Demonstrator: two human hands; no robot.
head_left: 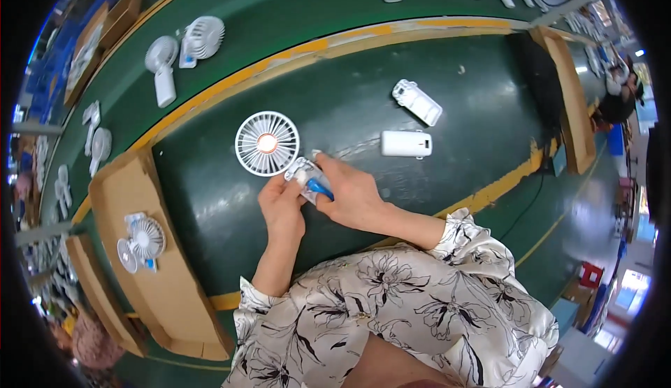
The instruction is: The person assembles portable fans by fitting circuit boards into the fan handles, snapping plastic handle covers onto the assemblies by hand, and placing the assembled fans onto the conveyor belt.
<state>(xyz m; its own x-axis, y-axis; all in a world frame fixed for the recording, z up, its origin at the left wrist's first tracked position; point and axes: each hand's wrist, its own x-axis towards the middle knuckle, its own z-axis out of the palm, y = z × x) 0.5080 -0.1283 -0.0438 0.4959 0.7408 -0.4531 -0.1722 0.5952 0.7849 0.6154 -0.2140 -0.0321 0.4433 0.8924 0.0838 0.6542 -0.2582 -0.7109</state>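
A white handheld fan lies in front of me, its round grille [267, 143] turned up with an orange ring around the hub. Its opened handle [305, 171] points toward me, and a blue cylindrical cell [320, 189] shows inside. With closed fingers, my left hand [281, 210] grips the near left side of that handle. My right hand [353, 196] closes on the handle from the other side, fingers by the blue cell. The fingers hide part of the handle. To the right lie two white handle shells [417, 103], [407, 144], apart from my hands.
A cardboard tray [185, 311] at the left holds fan parts [145, 241]. Beyond the yellow-edged bench, a green belt [279, 10] carries several white fans. At the right stand a dark cloth [535, 73] and another cardboard tray [570, 101]. Other people are at the far sides.
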